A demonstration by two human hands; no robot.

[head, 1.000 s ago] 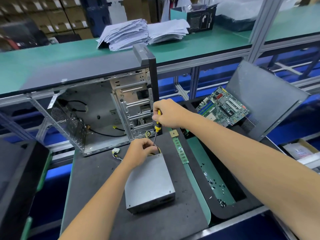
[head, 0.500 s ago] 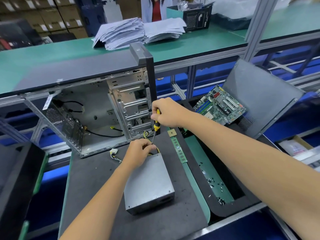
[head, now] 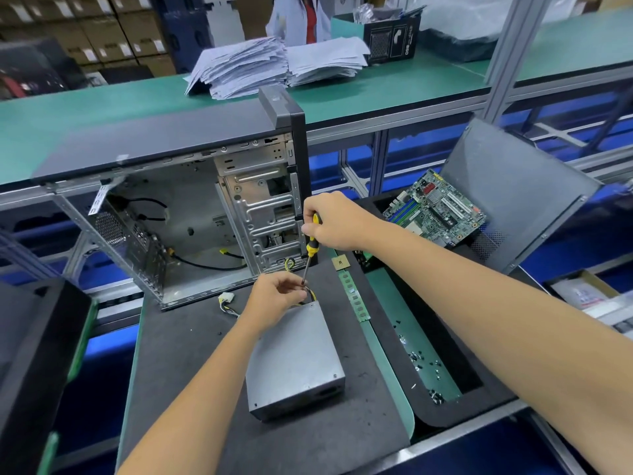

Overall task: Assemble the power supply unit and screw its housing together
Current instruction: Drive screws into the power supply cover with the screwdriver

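A grey metal power supply unit (head: 296, 363) lies flat on the black mat, its yellow and black cables leaving from the far end. My right hand (head: 334, 221) grips a yellow-and-black screwdriver (head: 311, 248) upright, tip down at the unit's far edge. My left hand (head: 279, 296) sits at that far edge with fingers curled around the screwdriver tip; whether they pinch a screw is hidden. A white cable connector (head: 226, 298) lies just left of the hand.
An open computer case (head: 191, 214) lies on its side behind the unit. To the right lie a memory stick (head: 354, 296), a small chip (head: 341, 262), a tray with loose screws (head: 421, 359), a motherboard (head: 435, 209) and a leaning side panel (head: 520, 193).
Both hands and the screwdriver stay at the unit's far edge. The view has shifted slightly; nothing was picked up or let go.
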